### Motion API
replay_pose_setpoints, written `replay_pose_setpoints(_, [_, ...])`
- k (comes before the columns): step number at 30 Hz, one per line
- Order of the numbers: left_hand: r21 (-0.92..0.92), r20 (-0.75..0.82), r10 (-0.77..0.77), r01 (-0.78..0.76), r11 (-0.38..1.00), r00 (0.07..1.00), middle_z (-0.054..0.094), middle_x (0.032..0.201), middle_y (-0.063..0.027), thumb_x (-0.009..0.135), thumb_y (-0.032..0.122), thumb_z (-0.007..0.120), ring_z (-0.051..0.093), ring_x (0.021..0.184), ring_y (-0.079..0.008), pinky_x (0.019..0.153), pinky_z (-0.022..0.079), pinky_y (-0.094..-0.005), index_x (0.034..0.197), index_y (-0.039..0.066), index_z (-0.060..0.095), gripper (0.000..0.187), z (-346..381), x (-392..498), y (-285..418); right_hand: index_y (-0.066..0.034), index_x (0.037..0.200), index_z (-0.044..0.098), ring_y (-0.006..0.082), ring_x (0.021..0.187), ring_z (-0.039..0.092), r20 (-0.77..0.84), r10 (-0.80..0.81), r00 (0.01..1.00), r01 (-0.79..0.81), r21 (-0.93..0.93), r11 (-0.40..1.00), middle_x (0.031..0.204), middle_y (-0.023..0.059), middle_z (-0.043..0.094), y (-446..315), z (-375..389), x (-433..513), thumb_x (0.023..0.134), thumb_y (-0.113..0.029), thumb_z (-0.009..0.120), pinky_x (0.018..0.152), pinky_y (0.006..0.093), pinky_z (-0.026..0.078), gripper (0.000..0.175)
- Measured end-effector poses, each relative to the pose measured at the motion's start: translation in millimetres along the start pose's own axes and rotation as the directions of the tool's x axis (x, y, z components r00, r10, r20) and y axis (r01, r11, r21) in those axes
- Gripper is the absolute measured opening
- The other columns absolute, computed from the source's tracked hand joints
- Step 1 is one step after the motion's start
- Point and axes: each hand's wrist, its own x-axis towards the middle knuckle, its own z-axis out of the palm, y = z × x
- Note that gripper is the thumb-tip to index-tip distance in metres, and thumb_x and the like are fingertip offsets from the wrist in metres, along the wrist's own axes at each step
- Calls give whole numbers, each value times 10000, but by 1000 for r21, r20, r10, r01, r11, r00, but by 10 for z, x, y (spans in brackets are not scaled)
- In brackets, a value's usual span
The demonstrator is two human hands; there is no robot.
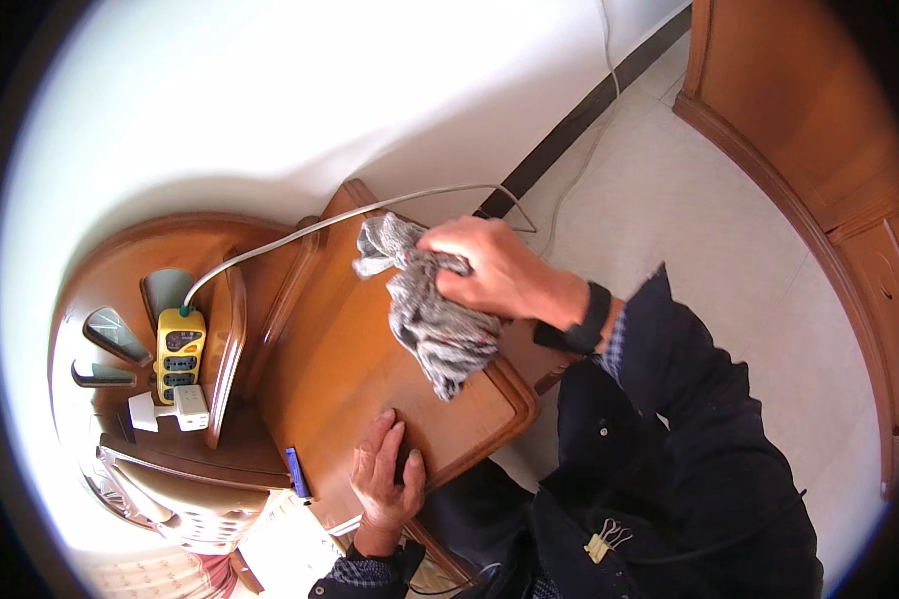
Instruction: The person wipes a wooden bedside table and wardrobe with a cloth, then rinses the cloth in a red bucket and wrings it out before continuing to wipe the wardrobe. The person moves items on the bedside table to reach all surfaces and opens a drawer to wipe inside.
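My right hand (487, 266) grips a crumpled grey cloth (446, 318) over the far right part of a brown wooden tabletop (330, 352). The cloth hangs in folds below my fingers, and the hand is slightly blurred. Whether the cloth's lower end touches the wood, I cannot tell. My left hand (388, 468) rests on the tabletop near its front edge, fingers apart and holding nothing. To the left of that hand a small blue object (297, 473) lies by the table's edge.
A yellow power strip (180, 352) with a white plug adapter (189, 408) sits on a wooden shelf (228, 352) at the left. Its grey cable (389, 201) arches over the table to the tiled floor (689, 247). A wooden cabinet (794, 120) stands at the right.
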Motion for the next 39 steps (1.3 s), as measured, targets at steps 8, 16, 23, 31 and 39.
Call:
replay_pose_setpoints(8, [118,79,-14,5,993,997,606,1350,-277,846,118,644,614,1205,-452,1045,500,-517,1314,-73,615,506,24,-18,24,30,1216,702,240,1031,719,147,460,876,-462,529,712,1156,147,746,475,226,-854,888,-29,685,933,341,561,333])
replay_pose_setpoints(16, [186,147,-20,-8,983,989,578,1338,-335,933,219,542,602,1179,-491,1027,505,-534,1334,-119,579,525,-21,18,89,-4,1377,612,197,1164,653,233,402,886,-462,527,713,1322,116,668,1713,958,-920,936,-43,669,1024,328,514,446])
replay_pose_setpoints(23, [184,173,-38,6,983,984,522,1403,-340,962,260,495,557,1229,-490,1039,488,-532,1369,-129,546,565,-18,-41,62,-6,1392,594,194,1186,638,357,462,812,-580,397,711,1345,116,649,2425,1216,-657,951,-56,661,1042,327,500,450])
replay_pose_setpoints(31, [210,178,-43,5,978,983,523,1399,-375,951,207,393,543,1266,-508,1085,439,-574,1382,-161,519,581,-20,-23,97,-8,1410,573,191,1211,621,401,467,788,-609,396,687,1372,117,627,2411,1084,-923,967,-71,652,1063,325,483,454])
replay_pose_setpoints(39, [219,188,-46,4,976,981,503,1418,-357,993,265,427,527,1284,-500,1088,453,-552,1391,-148,518,580,-25,-86,49,-10,1427,553,188,1236,604,409,482,775,-625,381,681,1399,117,606,2416,718,-1742,983,-86,643,1084,324,467,460])
